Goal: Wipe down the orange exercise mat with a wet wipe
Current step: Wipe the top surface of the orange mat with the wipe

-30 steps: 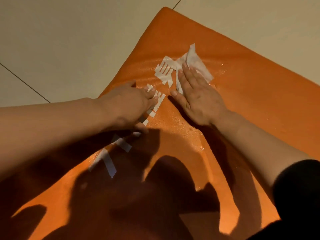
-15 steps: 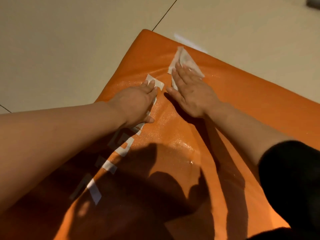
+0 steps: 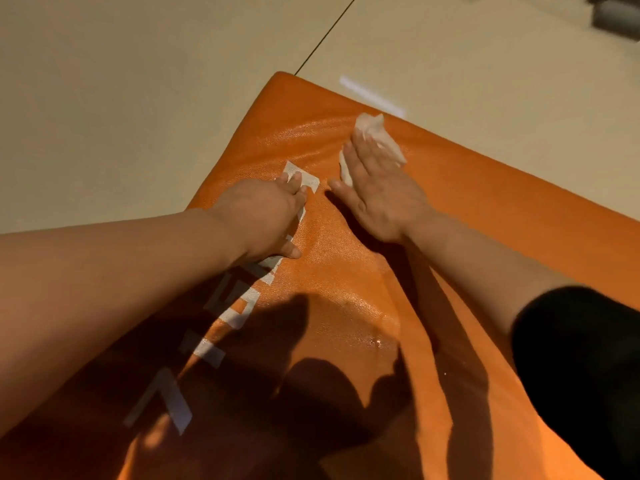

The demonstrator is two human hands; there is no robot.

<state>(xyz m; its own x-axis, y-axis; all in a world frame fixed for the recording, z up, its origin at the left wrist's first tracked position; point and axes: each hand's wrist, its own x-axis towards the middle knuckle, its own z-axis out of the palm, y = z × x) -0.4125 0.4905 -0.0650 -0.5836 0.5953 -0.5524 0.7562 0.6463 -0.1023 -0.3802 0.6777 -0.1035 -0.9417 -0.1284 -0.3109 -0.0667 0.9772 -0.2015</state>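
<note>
I see the orange exercise mat [image 3: 460, 216] lying flat on the pale tiled floor [image 3: 121, 98], its far corner beyond my fingertips and its near part cut off by the bottom edge and sunk in heavy shadow. The wet wipe [image 3: 375, 135] sits crumpled on the mat under my right hand [image 3: 377, 195]; only the bunched part past the fingertips and a sliver beside the index finger show, the rest is hidden beneath the palm. That hand's fingers lie straight and close together, pressing the wipe flat, thumb spread toward the other hand. My left hand [image 3: 263, 216] rests on the mat just beside it, apart from it, fingers extended and together over the white lettering [image 3: 239, 306]; the fingertips cover part of the topmost letter, so I cannot read the print. A wet sheen [image 3: 367, 327] shows on the mat nearer me than both hands. A black sleeve [image 3: 581, 368] covers my right upper arm. At the top right corner a dark blurred object [image 3: 616, 12] is cut off; I cannot tell what it is
</note>
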